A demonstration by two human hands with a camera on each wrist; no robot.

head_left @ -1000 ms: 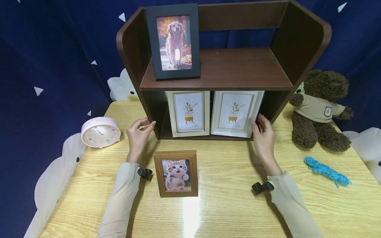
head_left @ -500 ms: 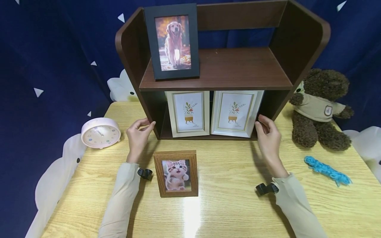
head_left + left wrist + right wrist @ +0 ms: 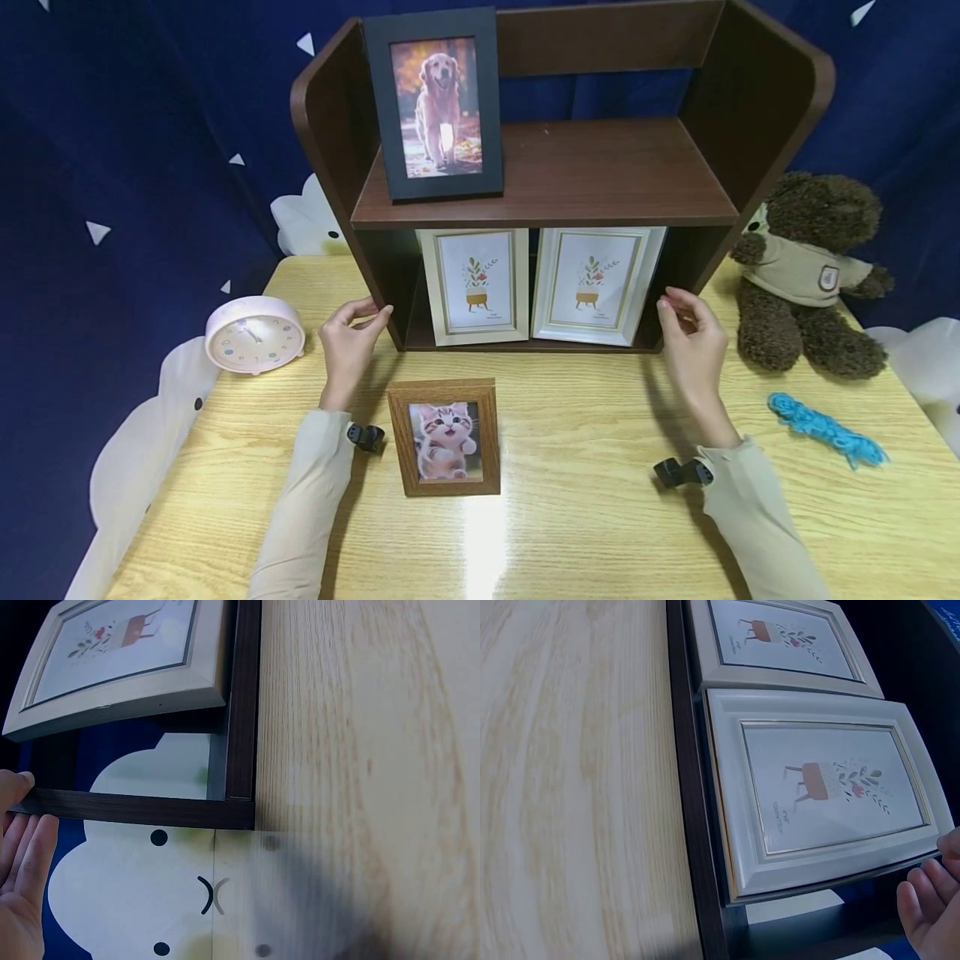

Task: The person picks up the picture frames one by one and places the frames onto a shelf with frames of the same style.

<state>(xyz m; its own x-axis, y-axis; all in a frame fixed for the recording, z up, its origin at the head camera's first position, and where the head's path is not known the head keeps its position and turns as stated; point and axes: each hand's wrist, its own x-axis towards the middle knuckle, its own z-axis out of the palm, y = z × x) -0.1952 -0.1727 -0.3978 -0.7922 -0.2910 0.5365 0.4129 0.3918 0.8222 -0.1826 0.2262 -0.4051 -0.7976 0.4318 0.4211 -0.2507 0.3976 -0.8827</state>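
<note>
In the head view, my left hand [image 3: 348, 346] pinches the front edge of the left side panel of a dark brown two-tier shelf [image 3: 615, 167], thumb inside and fingers outside in the left wrist view. My right hand [image 3: 697, 354] is at the lower right compartment, its fingers bent and a small gap between thumb and the white photo frame [image 3: 540, 292]. No thing shows between its fingertips; contact with the right panel cannot be told. A cream photo frame [image 3: 521, 287] stands left of the white one, both leaning back with plant prints.
A black dog-photo frame [image 3: 491, 108] stands on the upper tier. On the table [image 3: 570, 475] are a brown kitten-photo frame [image 3: 487, 437], a pink clock [image 3: 255, 335] at left, and a teddy bear [image 3: 795, 275] and blue yarn bundle [image 3: 825, 427] at right.
My right hand has let go of the white frame's right edge and shifted right, away from it. The left hand and the frames have stayed in place.
</note>
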